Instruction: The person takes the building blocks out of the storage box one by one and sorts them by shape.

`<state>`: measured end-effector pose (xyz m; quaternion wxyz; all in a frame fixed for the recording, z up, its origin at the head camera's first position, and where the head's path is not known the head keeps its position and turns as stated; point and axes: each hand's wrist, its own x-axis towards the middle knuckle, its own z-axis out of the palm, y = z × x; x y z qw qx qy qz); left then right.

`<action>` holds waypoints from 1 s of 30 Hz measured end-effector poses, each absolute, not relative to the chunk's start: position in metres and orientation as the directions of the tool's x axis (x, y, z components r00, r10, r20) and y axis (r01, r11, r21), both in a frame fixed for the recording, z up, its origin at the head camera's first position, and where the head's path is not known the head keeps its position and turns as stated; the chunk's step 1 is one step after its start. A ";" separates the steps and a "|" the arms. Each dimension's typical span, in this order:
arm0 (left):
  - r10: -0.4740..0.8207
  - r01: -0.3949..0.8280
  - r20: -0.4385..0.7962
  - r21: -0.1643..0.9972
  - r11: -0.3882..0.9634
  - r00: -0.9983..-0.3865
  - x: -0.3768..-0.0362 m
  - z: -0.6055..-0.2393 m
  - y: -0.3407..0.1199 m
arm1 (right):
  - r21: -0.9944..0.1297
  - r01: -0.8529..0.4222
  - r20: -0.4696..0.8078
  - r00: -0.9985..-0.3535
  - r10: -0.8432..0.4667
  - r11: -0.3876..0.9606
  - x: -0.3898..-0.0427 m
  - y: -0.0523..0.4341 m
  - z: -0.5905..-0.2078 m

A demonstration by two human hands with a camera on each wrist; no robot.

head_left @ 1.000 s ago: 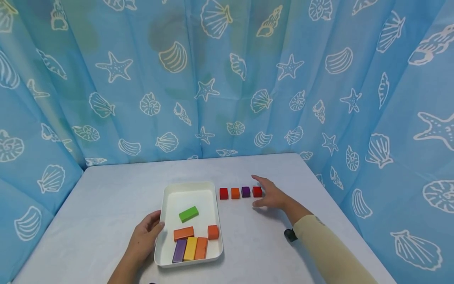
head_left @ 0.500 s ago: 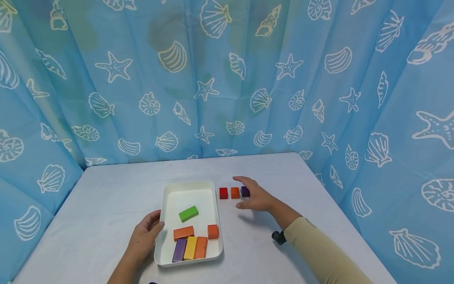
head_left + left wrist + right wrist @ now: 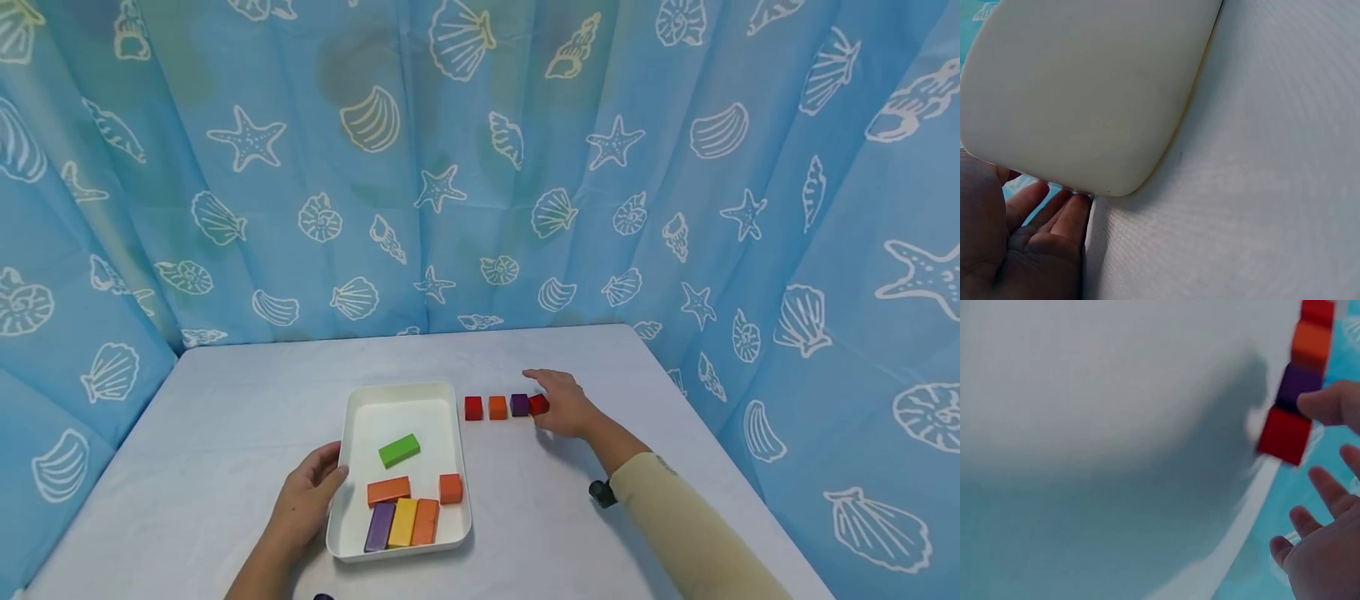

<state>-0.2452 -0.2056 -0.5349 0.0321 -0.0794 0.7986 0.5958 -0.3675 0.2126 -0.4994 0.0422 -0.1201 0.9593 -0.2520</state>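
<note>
Shell-print blue curtains point(image 3: 480, 167) enclose grey table point(image 3: 225, 400) on 3 sides.

The head view looks down and forward from above the near edge of the tabletop point(image 3: 225, 392), taking in both hands with the curtain point(image 3: 480, 167) at twelve o'clock. The left wrist view sits very low and close, skimming the cloth, with the tray point(image 3: 1085, 94) wall filling its upper left; that same tray point(image 3: 352, 417) lies near the centre of the head view. The right wrist view is close and blurred, tilted, catching the row of cubes point(image 3: 1285, 434) at two o'clock, the row of cubes point(image 3: 506, 407) the head view shows just right of the tray.
</note>
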 end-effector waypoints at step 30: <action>-0.079 -0.151 -0.134 0.949 0.277 -0.988 -0.247 -0.535 -0.206 | -0.477 -0.216 -0.026 -0.965 -0.259 0.852 -0.369 0.221 -0.497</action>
